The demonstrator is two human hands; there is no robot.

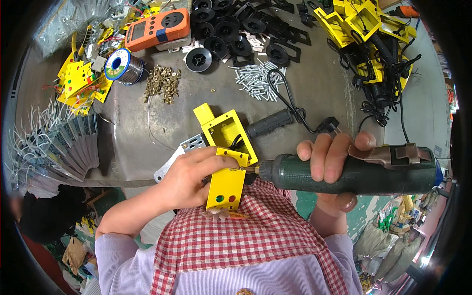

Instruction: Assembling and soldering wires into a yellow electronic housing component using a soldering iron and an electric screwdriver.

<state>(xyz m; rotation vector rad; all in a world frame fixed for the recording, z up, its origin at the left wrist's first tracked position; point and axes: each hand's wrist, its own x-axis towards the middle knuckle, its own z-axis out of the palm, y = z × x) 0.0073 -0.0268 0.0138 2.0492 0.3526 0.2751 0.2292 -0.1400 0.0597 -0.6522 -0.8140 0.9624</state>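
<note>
My left hand is closed round a yellow panel and holds it upright near the table's front edge. A green and a red round part sit near the panel's lower end. My right hand wraps round a dark green electric screwdriver, which lies level and points left. Its bit meets the panel's face by my left fingers; whether a screw sits at the tip I cannot tell. Just behind the panel lies an open yellow housing with a black grip and a metal plate attached.
Loose silver screws and small brass-coloured parts lie in piles. Further back are black round parts, an orange meter and a solder spool. Wired metal plates stand left; yellow housings with cords are heaped right.
</note>
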